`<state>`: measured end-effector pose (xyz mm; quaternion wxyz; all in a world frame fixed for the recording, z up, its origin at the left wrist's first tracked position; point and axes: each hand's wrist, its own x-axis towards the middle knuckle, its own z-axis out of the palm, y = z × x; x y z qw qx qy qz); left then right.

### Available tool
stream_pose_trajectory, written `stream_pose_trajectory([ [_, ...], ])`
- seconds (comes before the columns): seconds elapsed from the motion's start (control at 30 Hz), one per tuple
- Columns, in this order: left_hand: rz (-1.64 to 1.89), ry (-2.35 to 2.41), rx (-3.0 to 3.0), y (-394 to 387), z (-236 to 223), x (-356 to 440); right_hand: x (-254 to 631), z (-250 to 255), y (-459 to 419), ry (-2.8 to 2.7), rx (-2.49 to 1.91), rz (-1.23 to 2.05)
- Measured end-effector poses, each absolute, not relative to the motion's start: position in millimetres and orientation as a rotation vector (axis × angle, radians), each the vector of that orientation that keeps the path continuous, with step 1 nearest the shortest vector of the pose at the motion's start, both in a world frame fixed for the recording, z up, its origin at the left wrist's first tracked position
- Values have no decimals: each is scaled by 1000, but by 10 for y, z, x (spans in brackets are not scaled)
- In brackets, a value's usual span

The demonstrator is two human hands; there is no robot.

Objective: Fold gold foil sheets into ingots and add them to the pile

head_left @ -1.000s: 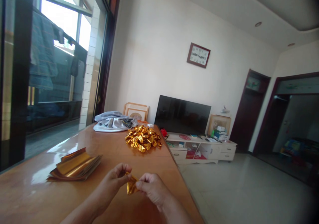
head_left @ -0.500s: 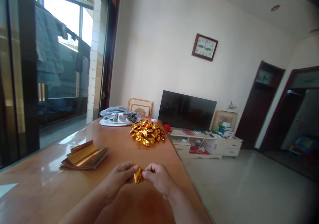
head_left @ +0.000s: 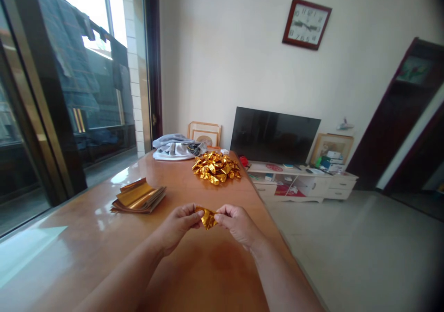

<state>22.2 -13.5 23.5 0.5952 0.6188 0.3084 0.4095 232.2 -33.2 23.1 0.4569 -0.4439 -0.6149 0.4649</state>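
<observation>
Between my two hands is a small piece of folded gold foil paper [head_left: 208, 219], held above the wooden table [head_left: 194, 270]. My left hand [head_left: 185, 219] pinches its left end between thumb and fingers. At the opposite end, my right hand [head_left: 231, 217] has the paper in a similar pinch. A point of the paper hangs down between the thumbs. Farther along the table lies a heap of folded gold foil pieces [head_left: 217, 168]. To the left of my hands sits a stack of gold foil paper sheets [head_left: 138, 197], its top sheet curled up.
Grey and white cloth [head_left: 176, 148] lies piled at the table's far end, near a framed picture [head_left: 204, 134]. A pale sheet [head_left: 31, 247] is at the left edge. Beyond the table's right edge are floor, a white TV cabinet [head_left: 312, 185] and a television [head_left: 275, 136].
My view has shifted, so the table and wall appear moved. Both hands keep their pinch on the foil paper, which now shows wider and more stretched between them.
</observation>
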Motion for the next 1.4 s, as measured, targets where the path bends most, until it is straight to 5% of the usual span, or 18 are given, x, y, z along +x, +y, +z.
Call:
stream_pose_trajectory([
  [1.4,1149,834,1702,-190,338,219,2381,230,-365,-1528,-998,1179],
])
